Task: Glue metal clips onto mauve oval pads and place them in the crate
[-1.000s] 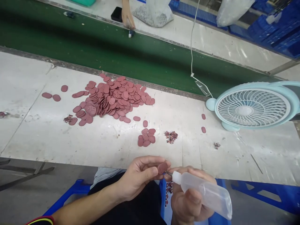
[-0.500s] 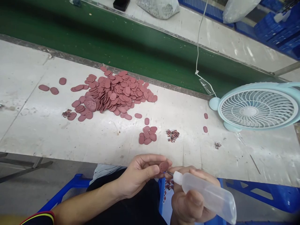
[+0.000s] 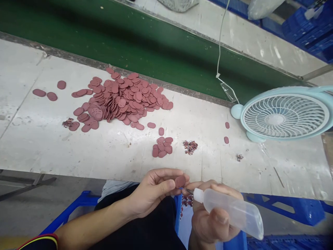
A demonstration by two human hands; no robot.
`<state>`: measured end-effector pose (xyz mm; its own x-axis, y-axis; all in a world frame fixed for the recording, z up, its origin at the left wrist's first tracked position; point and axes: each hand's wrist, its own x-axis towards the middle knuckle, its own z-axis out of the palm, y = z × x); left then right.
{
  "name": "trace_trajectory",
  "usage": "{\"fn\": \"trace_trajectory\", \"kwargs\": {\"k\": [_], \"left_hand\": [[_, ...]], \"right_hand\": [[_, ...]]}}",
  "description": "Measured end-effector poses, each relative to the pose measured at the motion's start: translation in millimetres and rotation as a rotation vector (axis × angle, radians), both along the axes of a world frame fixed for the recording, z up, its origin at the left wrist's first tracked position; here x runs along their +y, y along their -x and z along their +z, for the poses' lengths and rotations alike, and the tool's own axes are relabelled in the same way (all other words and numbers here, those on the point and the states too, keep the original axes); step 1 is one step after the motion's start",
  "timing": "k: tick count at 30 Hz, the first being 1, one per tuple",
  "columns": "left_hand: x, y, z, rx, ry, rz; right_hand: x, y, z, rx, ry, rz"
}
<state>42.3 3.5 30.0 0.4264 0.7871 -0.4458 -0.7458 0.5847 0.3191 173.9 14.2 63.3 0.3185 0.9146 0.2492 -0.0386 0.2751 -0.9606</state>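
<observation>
Between the thumb and fingers of my left hand is a reddish-brown oval disc with small holes. My right hand is wrapped round a translucent squeeze bottle, whose thin nozzle points left, close to the lower edge of the disc. Whether the tip touches the disc I cannot tell. Beyond my hands on the white table lie a small group of the same discs and a little heap of small coppery parts.
A large pile of discs spreads over the table's far left. A pale blue fan stands at the right, its cord running up past the green belt. In my lap, a blue-rimmed tray holds rows of small parts.
The view has shifted slightly, so the table things sit a little higher and further left. The bottle's nozzle has drawn back slightly from the disc. Both hands keep their holds.
</observation>
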Motion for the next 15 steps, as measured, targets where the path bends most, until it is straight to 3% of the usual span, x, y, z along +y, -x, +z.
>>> {"fn": "trace_trajectory", "kwargs": {"k": [6,8,12,15], "left_hand": [[-1.2,-1.1,-1.1,0.006,0.011,-0.006],[-1.7,-0.7,-0.7,-0.004,-0.002,0.000],[-1.4,0.8,0.5,-0.025,-0.052,0.003],[0.5,1.6,0.8,-0.029,-0.069,0.003]], "right_hand": [[-5.0,1.3,-2.2,-0.073,-0.016,-0.033],[-3.0,-6.8,1.5,-0.001,0.047,-0.003],[16.9,-42.4,3.4,0.455,0.347,0.097],[41.6,-65.9,-10.1,0.812,0.493,0.095]]}}
